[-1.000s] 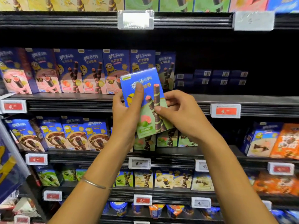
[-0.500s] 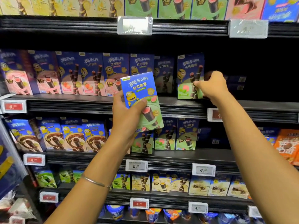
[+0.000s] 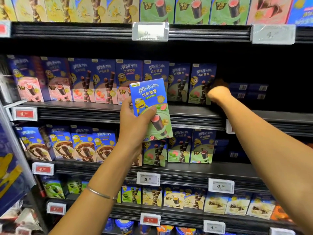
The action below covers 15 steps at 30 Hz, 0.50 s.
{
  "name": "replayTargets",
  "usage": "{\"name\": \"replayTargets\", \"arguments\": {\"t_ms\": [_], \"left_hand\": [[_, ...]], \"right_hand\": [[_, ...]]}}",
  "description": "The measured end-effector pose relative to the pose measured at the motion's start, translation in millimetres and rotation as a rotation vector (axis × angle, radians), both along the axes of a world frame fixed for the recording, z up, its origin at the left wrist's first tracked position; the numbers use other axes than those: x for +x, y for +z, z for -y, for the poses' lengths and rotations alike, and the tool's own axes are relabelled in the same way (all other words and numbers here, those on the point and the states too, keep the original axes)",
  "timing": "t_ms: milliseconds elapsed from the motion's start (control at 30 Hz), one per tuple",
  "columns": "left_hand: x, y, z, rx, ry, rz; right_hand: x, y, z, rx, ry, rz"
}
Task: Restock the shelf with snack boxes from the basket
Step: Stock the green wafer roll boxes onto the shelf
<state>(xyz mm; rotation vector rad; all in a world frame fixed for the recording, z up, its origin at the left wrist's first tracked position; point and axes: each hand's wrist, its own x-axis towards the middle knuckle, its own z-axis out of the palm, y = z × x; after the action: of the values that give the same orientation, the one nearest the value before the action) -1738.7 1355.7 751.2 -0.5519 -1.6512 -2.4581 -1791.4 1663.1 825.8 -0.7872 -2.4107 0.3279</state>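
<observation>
The left hand (image 3: pixel 135 122) grips a blue-and-green snack box (image 3: pixel 150 106), thumb across its front and fingers wrapped behind. The box is held upright, slightly tilted, in the air in front of the shelf edge (image 3: pixel 194 116). Behind this held box a row of blue boxes (image 3: pixel 105 82) stands along the shelf, and the held box hides part of that row.

Up and to the right of the held box, the right hand (image 3: pixel 218 94) reaches in against the right side of the last standing box (image 3: pixel 201 83). Its fingers are turned away and hidden, so it cannot be told whether they grip that box or only touch it.

Farther right of the held box, dark flat boxes (image 3: pixel 249 90) lie deep in the shadowed gap. Below it stand green-fronted boxes (image 3: pixel 179 146), and lower still hangs a white price tag (image 3: pixel 148 178). The right forearm crosses in front of the shelf edge, covering part of a tag there. A thin bracelet (image 3: pixel 101 194) circles the left wrist.
</observation>
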Motion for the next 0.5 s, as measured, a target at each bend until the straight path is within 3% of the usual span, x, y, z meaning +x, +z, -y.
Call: {"name": "replayTargets", "arguments": {"t_ms": [500], "left_hand": [[-1.3,-3.6,-2.5,-0.002,-0.026,0.007]], "right_hand": [[-16.0,-6.2,-6.4,0.05,-0.031,0.071]]}}
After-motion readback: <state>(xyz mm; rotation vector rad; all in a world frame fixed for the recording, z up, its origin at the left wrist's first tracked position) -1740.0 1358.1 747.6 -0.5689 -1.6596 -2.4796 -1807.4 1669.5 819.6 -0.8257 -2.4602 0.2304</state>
